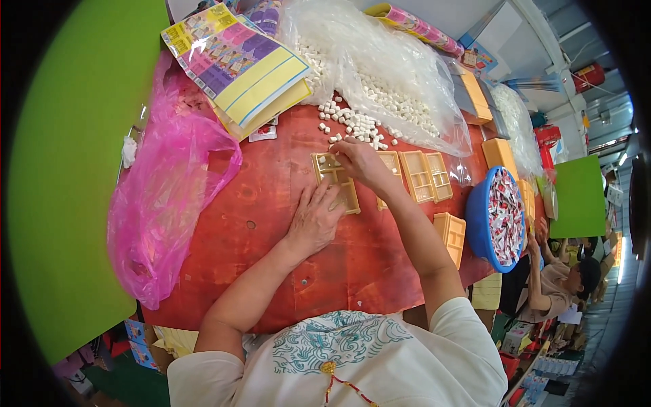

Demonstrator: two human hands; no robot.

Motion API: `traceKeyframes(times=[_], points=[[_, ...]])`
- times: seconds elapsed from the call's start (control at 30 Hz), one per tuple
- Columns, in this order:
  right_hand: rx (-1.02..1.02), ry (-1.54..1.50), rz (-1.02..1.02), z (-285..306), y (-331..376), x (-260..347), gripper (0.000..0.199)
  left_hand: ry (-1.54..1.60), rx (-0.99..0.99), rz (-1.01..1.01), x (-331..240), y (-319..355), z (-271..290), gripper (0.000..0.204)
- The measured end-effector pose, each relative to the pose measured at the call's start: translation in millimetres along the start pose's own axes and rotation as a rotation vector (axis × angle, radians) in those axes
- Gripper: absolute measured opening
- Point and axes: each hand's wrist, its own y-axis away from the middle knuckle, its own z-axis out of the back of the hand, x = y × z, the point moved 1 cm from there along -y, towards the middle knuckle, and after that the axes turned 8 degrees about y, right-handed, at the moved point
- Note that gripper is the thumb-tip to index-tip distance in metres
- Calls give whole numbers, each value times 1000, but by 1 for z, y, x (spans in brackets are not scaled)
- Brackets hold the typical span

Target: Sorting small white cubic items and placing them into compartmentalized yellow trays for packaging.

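Observation:
A shallow cream-yellow plastic tray with several compartments [348, 195] lies on the table in front of me, partly covered by both hands. My left hand [315, 218] rests on its near left side, fingers stretched out and a little apart. Over the tray's far end, my right hand [363, 165] is closed, its fingertips pinched together; what they hold, if anything, is too small to make out. A small white piece [322, 161] sits in a far compartment. Just beyond the tray, several loose white cylindrical pieces [359, 126] spill from a clear plastic bag [407, 74].
More compartment trays [418, 178] stand right of my right hand, one [450, 237] nearer. A blue basin [479, 217] of small packets sits at the table's right edge. Left lie a pink plastic bag [159, 224] and printed cardboard sheets [237, 68]. Another person [553, 288] works at right.

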Motion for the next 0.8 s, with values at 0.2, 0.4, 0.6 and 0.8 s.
traceKeyframes(times=[0.2, 0.4, 0.6, 0.8], points=[[-54, 51, -147, 15, -8, 1, 20, 7, 0, -19, 0, 1, 0, 14], [16, 247, -168, -5, -18, 0, 27, 25, -7, -28, -4, 1, 1, 14], [-5, 271, -191, -15, -23, -19, 20, 31, -12, -39, -4, 0, 3, 13], [-91, 76, -171, 4, 3, 4, 11, 29, 14, -23, -1, 0, 3, 14]])
